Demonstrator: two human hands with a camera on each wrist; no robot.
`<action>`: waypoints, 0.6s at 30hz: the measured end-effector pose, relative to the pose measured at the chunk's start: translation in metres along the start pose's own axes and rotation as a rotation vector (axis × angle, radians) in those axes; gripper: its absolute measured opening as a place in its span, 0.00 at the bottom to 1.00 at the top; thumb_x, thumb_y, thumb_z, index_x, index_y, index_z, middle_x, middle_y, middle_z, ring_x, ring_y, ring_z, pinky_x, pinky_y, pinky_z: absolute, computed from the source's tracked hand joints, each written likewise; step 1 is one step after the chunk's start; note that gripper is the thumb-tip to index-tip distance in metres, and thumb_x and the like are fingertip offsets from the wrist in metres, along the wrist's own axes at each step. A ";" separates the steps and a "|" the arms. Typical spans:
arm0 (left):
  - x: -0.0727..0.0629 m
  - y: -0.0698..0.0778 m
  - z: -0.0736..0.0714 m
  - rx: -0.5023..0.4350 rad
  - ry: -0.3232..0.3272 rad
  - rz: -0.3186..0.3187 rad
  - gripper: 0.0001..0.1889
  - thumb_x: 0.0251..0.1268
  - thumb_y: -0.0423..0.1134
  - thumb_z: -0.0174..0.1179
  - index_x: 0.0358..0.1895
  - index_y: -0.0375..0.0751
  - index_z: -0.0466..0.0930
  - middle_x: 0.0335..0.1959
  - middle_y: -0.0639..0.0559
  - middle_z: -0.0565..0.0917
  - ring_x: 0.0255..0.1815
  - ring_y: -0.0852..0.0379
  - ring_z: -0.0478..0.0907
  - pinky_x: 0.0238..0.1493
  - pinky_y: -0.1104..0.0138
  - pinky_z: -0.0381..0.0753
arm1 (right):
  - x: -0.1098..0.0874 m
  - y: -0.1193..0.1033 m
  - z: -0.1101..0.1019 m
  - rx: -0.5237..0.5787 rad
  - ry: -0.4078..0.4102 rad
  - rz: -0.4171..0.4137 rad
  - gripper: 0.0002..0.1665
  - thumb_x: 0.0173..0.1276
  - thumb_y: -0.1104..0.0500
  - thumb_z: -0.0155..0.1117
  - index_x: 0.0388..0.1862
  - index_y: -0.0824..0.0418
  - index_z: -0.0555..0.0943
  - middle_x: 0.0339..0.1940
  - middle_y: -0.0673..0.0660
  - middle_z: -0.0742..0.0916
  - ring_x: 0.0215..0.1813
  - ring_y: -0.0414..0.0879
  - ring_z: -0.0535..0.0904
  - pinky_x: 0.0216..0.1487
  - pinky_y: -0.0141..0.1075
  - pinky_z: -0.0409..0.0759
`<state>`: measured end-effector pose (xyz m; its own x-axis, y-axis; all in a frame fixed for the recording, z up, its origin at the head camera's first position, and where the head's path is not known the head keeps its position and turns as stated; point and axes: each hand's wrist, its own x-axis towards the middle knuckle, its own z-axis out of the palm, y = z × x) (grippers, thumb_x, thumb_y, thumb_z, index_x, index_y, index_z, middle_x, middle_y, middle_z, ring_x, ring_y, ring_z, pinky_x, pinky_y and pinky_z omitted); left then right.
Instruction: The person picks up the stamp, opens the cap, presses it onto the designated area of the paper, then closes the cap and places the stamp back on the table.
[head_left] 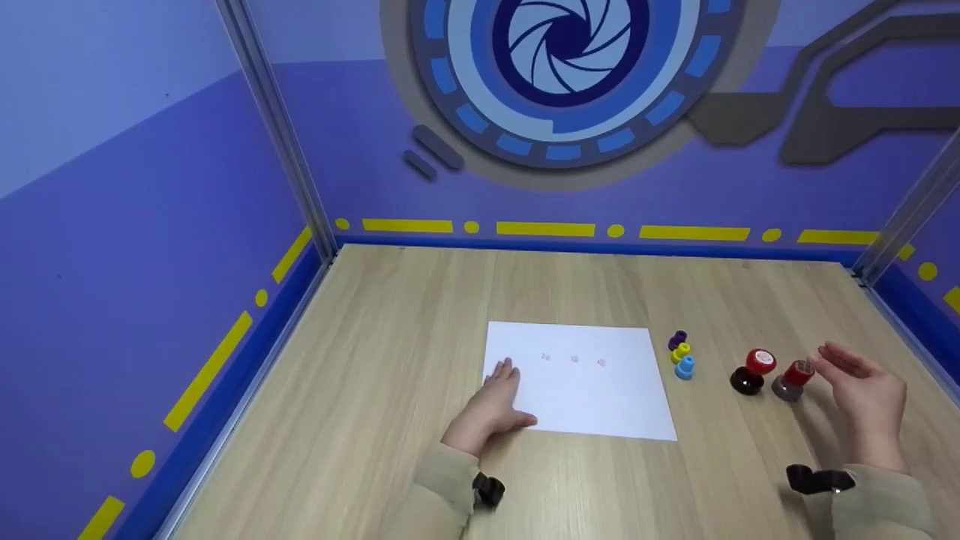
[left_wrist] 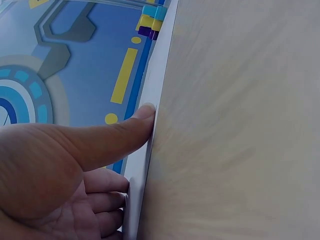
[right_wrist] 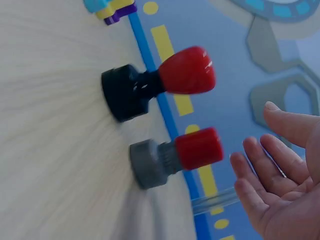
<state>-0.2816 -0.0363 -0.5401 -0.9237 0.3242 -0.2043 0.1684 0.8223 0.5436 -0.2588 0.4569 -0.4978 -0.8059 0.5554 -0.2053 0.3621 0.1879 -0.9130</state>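
My left hand [head_left: 491, 409] rests with straight fingers on the left edge of a white sheet of paper [head_left: 592, 405], which bears a row of three faint reddish stamp marks [head_left: 574, 359]. In the left wrist view the thumb [left_wrist: 115, 137] presses the sheet's near edge. Just right of a stamp with a grey base and red handle [right_wrist: 200, 148], my right hand [head_left: 870, 397] hovers with relaxed fingers and holds nothing. A gap shows between hand and handle in the right wrist view. Beside that stamp stands another with a black base and rounded red knob [right_wrist: 187, 71].
Between the paper and the larger stamps, small purple [head_left: 678, 340], yellow [head_left: 680, 352] and light blue [head_left: 684, 367] stamps stand in a row. The wooden table [head_left: 390, 322] is enclosed by blue-purple printed walls [head_left: 150, 247] and metal posts.
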 end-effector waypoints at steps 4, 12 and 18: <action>0.000 0.000 -0.001 -0.002 -0.001 0.002 0.48 0.64 0.46 0.73 0.79 0.27 0.56 0.85 0.35 0.49 0.87 0.42 0.45 0.86 0.51 0.51 | 0.010 0.013 0.000 -0.022 -0.078 0.039 0.53 0.62 0.37 0.74 0.81 0.50 0.64 0.40 0.24 0.77 0.50 0.24 0.74 0.81 0.42 0.67; 0.003 -0.001 0.000 -0.007 -0.012 -0.005 0.49 0.63 0.45 0.73 0.79 0.27 0.55 0.85 0.35 0.49 0.87 0.42 0.44 0.87 0.52 0.50 | 0.019 0.022 0.003 0.065 -0.160 0.063 0.59 0.56 0.41 0.81 0.82 0.54 0.63 0.33 0.23 0.78 0.41 0.21 0.75 0.68 0.30 0.79; 0.003 0.000 0.001 -0.001 -0.007 -0.009 0.49 0.63 0.45 0.74 0.79 0.27 0.56 0.85 0.35 0.50 0.87 0.42 0.45 0.87 0.52 0.51 | 0.017 0.025 0.004 0.110 -0.191 -0.008 0.45 0.59 0.51 0.82 0.74 0.56 0.75 0.29 0.25 0.82 0.35 0.20 0.79 0.36 0.18 0.82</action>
<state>-0.2840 -0.0349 -0.5416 -0.9228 0.3199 -0.2145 0.1597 0.8247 0.5426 -0.2657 0.4674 -0.5253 -0.8863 0.3890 -0.2513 0.3106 0.0968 -0.9456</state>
